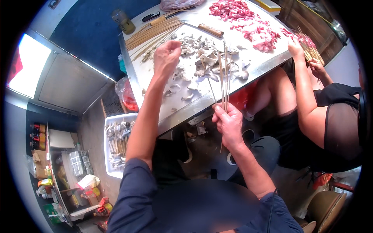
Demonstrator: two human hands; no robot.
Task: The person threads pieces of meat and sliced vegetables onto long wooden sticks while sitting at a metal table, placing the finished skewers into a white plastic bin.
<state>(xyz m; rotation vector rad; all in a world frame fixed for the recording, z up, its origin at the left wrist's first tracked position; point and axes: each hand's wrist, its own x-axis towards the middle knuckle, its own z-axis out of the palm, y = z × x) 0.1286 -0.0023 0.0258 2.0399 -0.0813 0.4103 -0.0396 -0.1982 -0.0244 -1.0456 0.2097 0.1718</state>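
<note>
in the head view, the person is threading mushroom pieces onto sticks at a metal table (248,72) tilted across the upper middle of the picture. the left hand (166,56) is reaching far out over the table, arm nearly straight, knuckles up and fingers curled down into the mushroom pieces (202,58); it looks to be pinching one, though the fingertips are hidden, so whether it is actually gripping a piece cannot be told. the right hand (229,123) is sitting just below the near edge of the table, wrist bent, fingers wrapped closed around the lower ends of a few skewers (223,75) whose points are fanning up over the mushrooms. to do this step well, it seems wise to be keeping the skewers bunched and steady, points angled away from the reaching hand, and to be picking a thick piece that will not tear when pierced. a pile of bare skewers (155,33) is lying at the far left of the table beside a knife (211,30), and chopped red meat (248,23) is spread along the far side. a white tray (107,155) of finished skewers is resting low on the left. another person's hand (296,47) is working at the right edge of the table.
</note>
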